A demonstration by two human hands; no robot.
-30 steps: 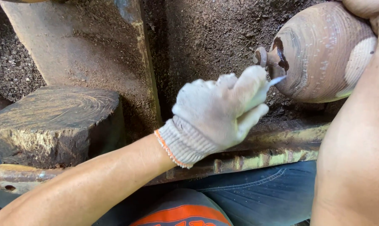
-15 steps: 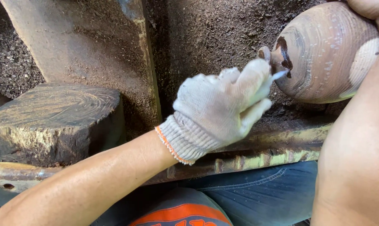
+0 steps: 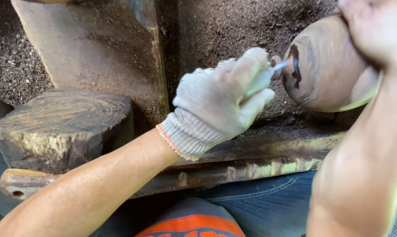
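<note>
Your left hand (image 3: 222,103), gloved, reaches in from lower left with the forearm slanting up and the wrist bent slightly. Its grip is closed tight round a thin tool (image 3: 278,66), whose pale tip meets the dark mouth of the wooden pot (image 3: 327,72). Your right hand (image 3: 376,28) is bare and comes down from upper right, forearm steep; it lies over the pot's far side, though you cannot tell how far its grip closes. The pot sits at upper right, above the rusty rail (image 3: 251,169). A wood block (image 3: 62,125) stands well to the left.
</note>
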